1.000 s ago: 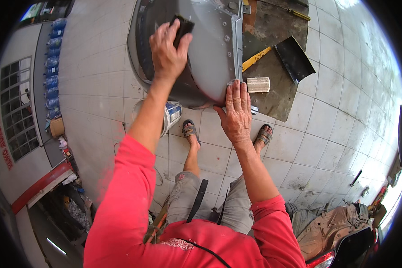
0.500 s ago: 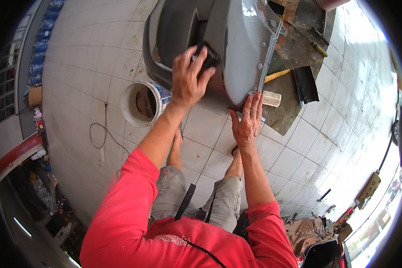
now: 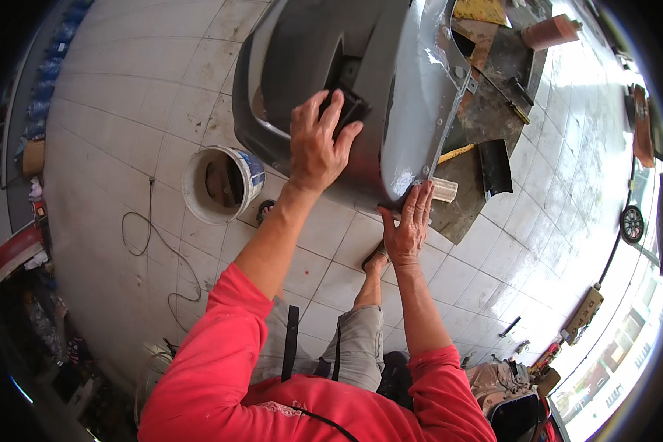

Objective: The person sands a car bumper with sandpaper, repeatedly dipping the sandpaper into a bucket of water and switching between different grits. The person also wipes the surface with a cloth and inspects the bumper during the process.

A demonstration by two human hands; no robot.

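Note:
A grey car bumper (image 3: 295, 66) lies in front of me, with scuffed and pale patches along its right side. My left hand (image 3: 318, 147) is closed around a black sanding block (image 3: 352, 112), pressed to the bumper's face just below a dark recess. The block's underside is hidden against the panel. My right hand (image 3: 409, 227) lies with fingers stretched along the bumper's near right corner, holding nothing. Beside those fingertips is a beige block (image 3: 443, 189).
A white bucket (image 3: 189, 190) with something dark inside stands on the tiled floor, left of the bumper. A thin cable (image 3: 149, 221) trails nearby. The worn board (image 3: 460, 221) under the bumper's right side bears a black-bladed tool (image 3: 496, 168) and a reddish cylinder (image 3: 550, 33).
The whole view has shifted, showing more of the board. My left hand, blurred before, appears sharp, with the block slightly closer to the recess. My right hand keeps its place on the corner.

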